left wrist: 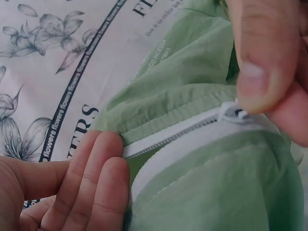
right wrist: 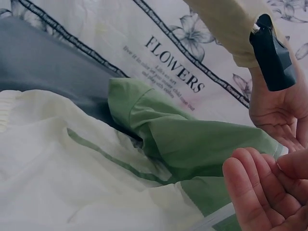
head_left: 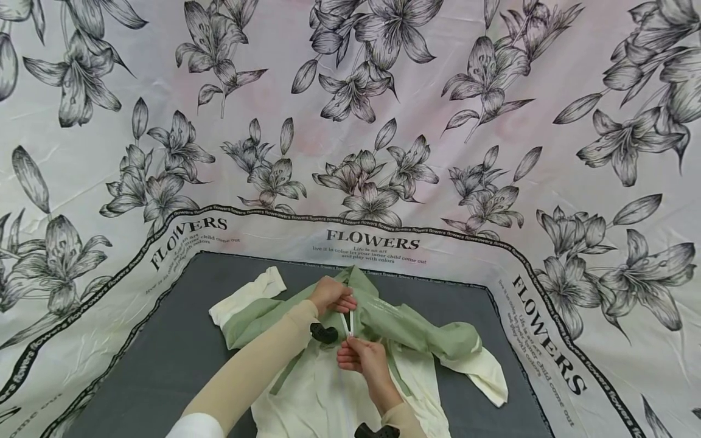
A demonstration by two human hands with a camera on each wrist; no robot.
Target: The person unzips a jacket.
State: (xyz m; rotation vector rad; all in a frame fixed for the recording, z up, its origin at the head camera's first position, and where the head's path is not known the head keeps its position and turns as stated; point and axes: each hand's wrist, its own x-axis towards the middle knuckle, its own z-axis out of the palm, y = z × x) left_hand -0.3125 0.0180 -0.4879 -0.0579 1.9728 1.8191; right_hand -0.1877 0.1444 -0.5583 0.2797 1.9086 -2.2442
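Note:
A jacket with a pale green [head_left: 378, 313] upper part and a cream [head_left: 306, 389] lower part lies spread out, its white zipper [left wrist: 178, 137] parted in a narrow V near the collar. My left hand [head_left: 331, 295] holds the top of the front opening, fingers along the white zipper tape in the left wrist view. Lower down, my right hand [head_left: 367, 362] pinches the pull of the zipper slider [left wrist: 231, 111] between thumb and finger. In the right wrist view the right hand's fingers [right wrist: 245, 183] are curled, and the slider is hidden.
Under the jacket is a dark grey cloth [head_left: 170, 340] with a printed border. Behind it rises a white flower-printed sheet [head_left: 306, 146]. Cream cuffs [head_left: 487, 377] stretch out to either side. A black wrist mount [head_left: 323, 333] sits at the left wrist.

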